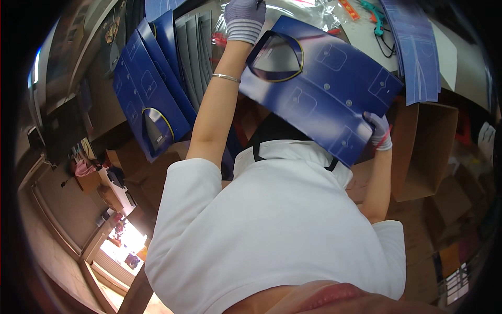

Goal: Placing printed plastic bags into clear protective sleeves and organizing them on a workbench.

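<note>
My right hand (379, 131), in a striped knit glove, grips the lower right edge of a blue printed cardboard sheet (334, 99), thumb on its face. The sheet is glossy, drawn with pockets and buttons like a denim shirt, and has a collar-shaped cut-out at its left end. It tilts in front of my body, over the table's near edge. My left hand (244, 18), gloved too, reaches past the sheet's upper left corner with curled fingers; whatever is in them I cannot make out. Clear plastic wrapping (308, 13) lies beside it.
Similar blue printed sheets (151, 83) stand at the left beside several grey sheets (193, 52). More blue sheets (415, 52) lie at the far right. A teal tool (375, 15) and an orange piece (349, 9) rest on the table. An open cardboard box (423, 152) stands right of me.
</note>
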A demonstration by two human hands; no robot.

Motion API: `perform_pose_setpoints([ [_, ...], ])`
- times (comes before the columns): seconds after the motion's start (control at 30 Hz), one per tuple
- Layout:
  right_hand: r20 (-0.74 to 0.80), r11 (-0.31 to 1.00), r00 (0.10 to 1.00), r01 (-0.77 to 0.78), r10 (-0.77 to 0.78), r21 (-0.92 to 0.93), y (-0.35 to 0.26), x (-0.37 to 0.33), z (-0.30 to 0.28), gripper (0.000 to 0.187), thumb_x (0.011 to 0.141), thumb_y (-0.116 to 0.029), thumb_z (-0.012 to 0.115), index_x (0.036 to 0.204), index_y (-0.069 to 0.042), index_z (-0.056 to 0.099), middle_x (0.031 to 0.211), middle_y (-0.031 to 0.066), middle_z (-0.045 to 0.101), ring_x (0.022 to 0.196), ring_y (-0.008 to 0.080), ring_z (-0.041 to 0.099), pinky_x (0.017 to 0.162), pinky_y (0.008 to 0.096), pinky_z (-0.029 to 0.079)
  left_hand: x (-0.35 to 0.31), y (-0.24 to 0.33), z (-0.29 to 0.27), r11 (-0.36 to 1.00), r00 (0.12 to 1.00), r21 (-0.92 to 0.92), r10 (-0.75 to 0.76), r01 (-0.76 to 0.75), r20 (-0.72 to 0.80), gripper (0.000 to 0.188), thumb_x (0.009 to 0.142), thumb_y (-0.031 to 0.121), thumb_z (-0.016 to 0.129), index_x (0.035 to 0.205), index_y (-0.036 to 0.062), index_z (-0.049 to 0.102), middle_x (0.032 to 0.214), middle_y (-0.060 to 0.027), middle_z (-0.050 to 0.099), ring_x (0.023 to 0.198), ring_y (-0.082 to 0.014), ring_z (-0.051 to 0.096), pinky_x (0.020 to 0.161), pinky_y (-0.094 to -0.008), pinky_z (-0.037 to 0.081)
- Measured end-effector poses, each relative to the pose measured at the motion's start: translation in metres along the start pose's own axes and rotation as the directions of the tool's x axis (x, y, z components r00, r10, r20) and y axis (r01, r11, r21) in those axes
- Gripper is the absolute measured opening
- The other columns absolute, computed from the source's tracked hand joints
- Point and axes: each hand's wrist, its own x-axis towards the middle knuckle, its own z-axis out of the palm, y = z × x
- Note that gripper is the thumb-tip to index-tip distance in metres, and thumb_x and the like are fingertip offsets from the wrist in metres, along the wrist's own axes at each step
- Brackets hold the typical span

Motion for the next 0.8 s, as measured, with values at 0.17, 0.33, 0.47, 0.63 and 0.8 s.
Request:
perform_pose_setpoints([
  [0.17,-0.013,1.000,1.000,0.009,-0.009,-0.026,-0.024,-0.037,0.030,0.032,0.067,-0.012,0.063,0.097,-0.002,0.056,0.076,0.0011,0.054,0.066,0.0109,0.051,0.064,0.0216,0.043,-0.006,-0.012,0.009,0.995,0.979,0.100,-0.012,-0.008,0.202,0.010,0.070,0.019,0.057,0.065,0.0101,0.060,0.073,-0.0106,0.057,0.073,-0.0301,0.056,0.067,-0.0397,0.046],
  [0.33,-0.126,0.998,0.991,-0.048,0.044,-0.033,-0.017,-0.033,0.033,0.035,0.064,-0.011,0.067,0.096,-0.004,0.055,0.074,0.0009,0.053,0.066,0.0107,0.052,0.061,0.0215,0.045,-0.012,-0.011,0.025,0.984,0.886,0.164,-0.131,0.064,0.445,0.017,0.072,0.022,0.055,0.072,0.0091,0.066,0.077,-0.0148,0.062,0.073,-0.0306,0.060,0.070,-0.0387,0.047],
  [0.47,-0.127,1.000,0.992,0.013,-0.009,0.026,-0.007,-0.023,0.045,0.028,0.065,-0.012,0.066,0.091,-0.006,0.056,0.073,0.0005,0.052,0.064,0.0105,0.052,0.058,0.0210,0.044,-0.011,-0.006,0.028,0.975,0.899,0.199,-0.177,0.103,0.401,0.016,0.072,0.021,0.055,0.070,0.0084,0.064,0.074,-0.0148,0.061,0.070,-0.0310,0.059,0.068,-0.0392,0.047],
  [0.63,-0.068,0.999,0.998,0.010,-0.007,0.041,-0.007,-0.029,0.042,0.030,0.065,-0.013,0.067,0.092,-0.005,0.055,0.073,0.0009,0.053,0.065,0.0104,0.052,0.059,0.0220,0.045,-0.007,-0.012,0.024,0.973,0.964,0.230,-0.052,-0.009,0.260,0.011,0.070,0.020,0.057,0.068,0.0105,0.061,0.070,-0.0126,0.058,0.067,-0.0299,0.057,0.064,-0.0404,0.046],
  [0.8,-0.103,0.995,0.990,0.101,-0.098,0.023,-0.001,-0.025,0.037,0.039,0.065,-0.012,0.067,0.100,-0.003,0.053,0.079,0.0039,0.055,0.070,0.0135,0.056,0.065,0.0254,0.050,-0.002,0.032,0.002,0.937,0.923,0.341,-0.061,-0.078,0.379,0.006,0.069,0.017,0.057,0.072,0.0121,0.060,0.076,-0.0096,0.057,0.074,-0.0294,0.055,0.067,-0.0410,0.044],
])
